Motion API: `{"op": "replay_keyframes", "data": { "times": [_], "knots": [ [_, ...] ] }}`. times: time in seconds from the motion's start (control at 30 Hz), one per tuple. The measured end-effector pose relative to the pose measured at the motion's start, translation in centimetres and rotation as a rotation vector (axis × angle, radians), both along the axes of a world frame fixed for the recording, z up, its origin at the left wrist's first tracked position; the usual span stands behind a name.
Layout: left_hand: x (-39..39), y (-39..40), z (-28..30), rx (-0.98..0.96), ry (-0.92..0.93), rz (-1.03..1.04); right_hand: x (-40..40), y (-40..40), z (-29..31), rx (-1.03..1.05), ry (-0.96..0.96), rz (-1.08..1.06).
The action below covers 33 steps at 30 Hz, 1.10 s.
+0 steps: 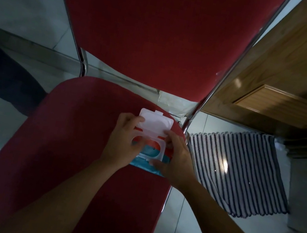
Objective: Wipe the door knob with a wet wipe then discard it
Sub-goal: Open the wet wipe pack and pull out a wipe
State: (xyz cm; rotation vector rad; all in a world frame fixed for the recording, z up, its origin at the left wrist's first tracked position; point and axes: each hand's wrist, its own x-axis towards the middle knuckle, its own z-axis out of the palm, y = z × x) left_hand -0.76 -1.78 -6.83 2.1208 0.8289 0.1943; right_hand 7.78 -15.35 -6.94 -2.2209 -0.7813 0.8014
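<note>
A wet wipe pack (150, 152), blue and red with a white plastic frame, lies on the red chair seat (76, 134). Its translucent white flip lid (155, 123) stands open, tilted away from me. My left hand (124, 142) holds the pack's left side, fingers curled over the lid's left end and the frame. My right hand (176, 156) grips the pack's right side, thumb on the near edge of the frame and fingers at the lid's right corner. No wipe sticks out of the opening. The door knob is out of view.
The red chair back (153, 25) with chrome tubes (236, 65) rises in front. A wooden door (288, 82) stands at the right. A striped mat (241, 171) lies on the tiled floor below it. Dark shapes lie at the left.
</note>
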Motion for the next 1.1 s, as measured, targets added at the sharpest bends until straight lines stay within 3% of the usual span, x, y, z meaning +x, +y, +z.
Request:
{"op": "replay_keyframes", "data": {
  "times": [0.17,0.43,0.6,0.93,1.0,1.1],
  "knots": [
    [0.2,-1.1,0.0,-0.013,0.130,-0.023,0.1,0.1,0.1,-0.041,-0.018,0.022],
    [-0.6,1.1,0.6,0.058,0.057,-0.111,0.0,0.1,0.5,-0.061,-0.042,0.053],
    [-1.1,2.8,0.0,0.034,0.090,-0.228,-0.6,1.4,1.1,-0.036,-0.236,0.048],
    [-1.1,2.9,-0.3,-0.013,0.085,-0.218,-1.1,4.3,0.8,0.012,-0.390,0.318],
    [-1.1,2.9,-0.2,-0.017,0.081,-0.214,-0.9,4.6,0.8,0.032,-0.333,0.306],
    [-1.1,2.8,-0.1,-0.010,0.087,-0.209,-0.2,5.0,1.6,0.053,-0.129,0.081]
  ]
}}
